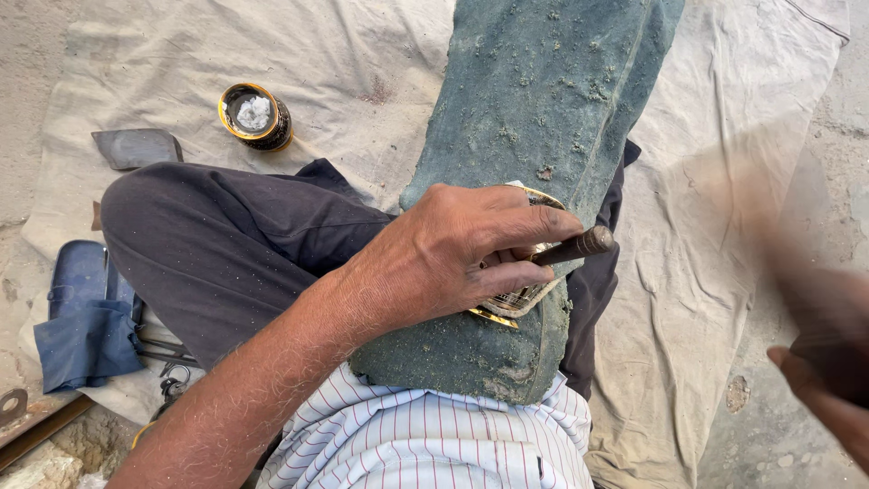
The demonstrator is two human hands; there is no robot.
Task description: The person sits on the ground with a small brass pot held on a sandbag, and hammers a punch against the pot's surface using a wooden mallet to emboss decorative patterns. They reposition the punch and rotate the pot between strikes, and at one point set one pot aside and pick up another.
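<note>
- The engraved brass piece [516, 299] is gold-toned with fine ribbed lines, lying on 1 gritty green block [543, 109] across the lap.
- The left hand [462, 249] pins it, fingers gripping 1 dark chisel [575, 246].
- The right hand [828, 362] is blurred; I cannot tell its grip.
- 1 round tin [256, 115] sits on the cloth [724, 208].

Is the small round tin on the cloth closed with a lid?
No, the small round tin stands open on the cloth, with a whitish lump showing inside its gold rim.
</note>
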